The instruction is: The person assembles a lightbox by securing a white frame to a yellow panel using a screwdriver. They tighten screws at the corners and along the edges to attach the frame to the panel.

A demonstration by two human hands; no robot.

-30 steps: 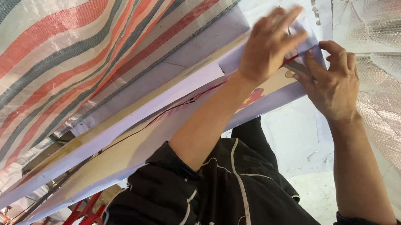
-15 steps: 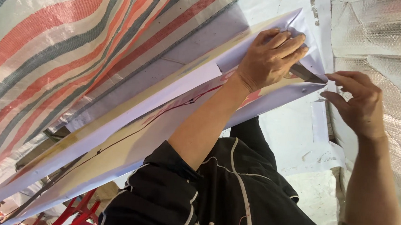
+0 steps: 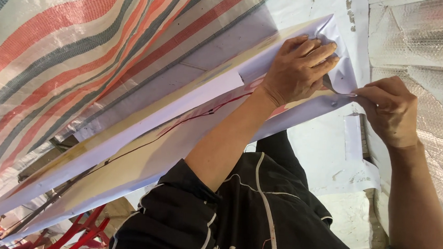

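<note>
Long white wrapped board lies on a striped tarp

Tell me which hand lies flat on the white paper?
The left hand, fingers spread flat on the folded white paper. The right hand only pinches the paper's edge with its fingertips.

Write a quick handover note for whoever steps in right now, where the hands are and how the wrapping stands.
Left hand: flat on the folded white paper at the end of the long board, pressing it down.
Right hand: pinching the paper's edge beside the left fingertips.
Done: paper covers the board along its visible length.
Left: the end fold looks loose, with no tape visible on it.
Striped tarp lies behind.
</note>
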